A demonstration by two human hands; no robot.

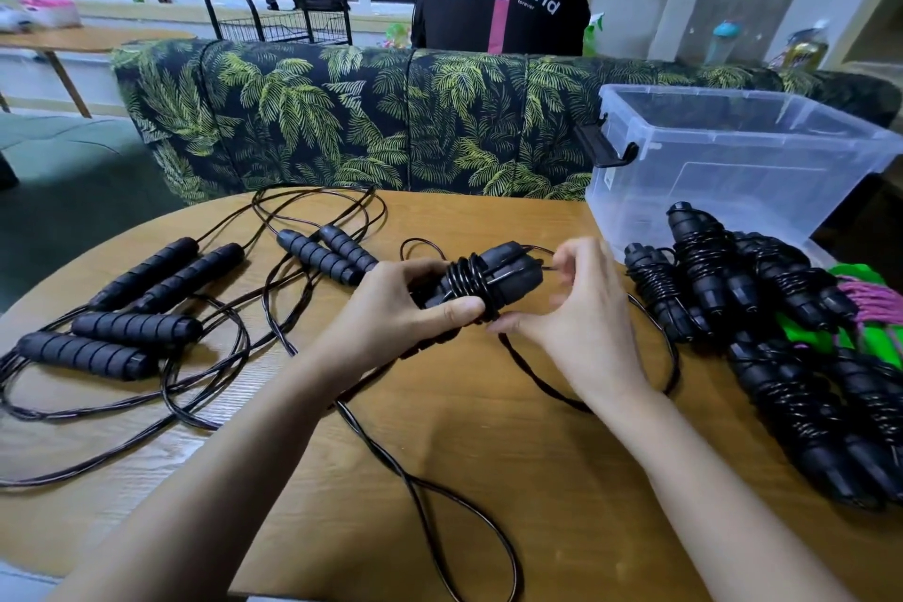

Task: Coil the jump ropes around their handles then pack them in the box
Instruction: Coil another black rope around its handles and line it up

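Note:
My left hand (405, 303) grips a pair of black jump-rope handles (508, 271) held together, with several turns of black cord (471, 284) wound round them. My right hand (581, 313) is beside the handles' right end, its fingers pinching the loose cord, which trails down over the wooden table (488, 455) in a long loop (440, 494). A clear plastic box (733, 161) stands at the back right with nothing visible inside. To the right lies a heap of coiled black ropes (762, 323) with a green and pink one (874, 308).
Three uncoiled ropes with black foam handles (166, 274) (112, 340) (332, 254) lie at the left, their cords tangled across the table. A leaf-patterned sofa (342, 122) stands behind the table. A person in a black jacket (501, 5) sits beyond it, back turned.

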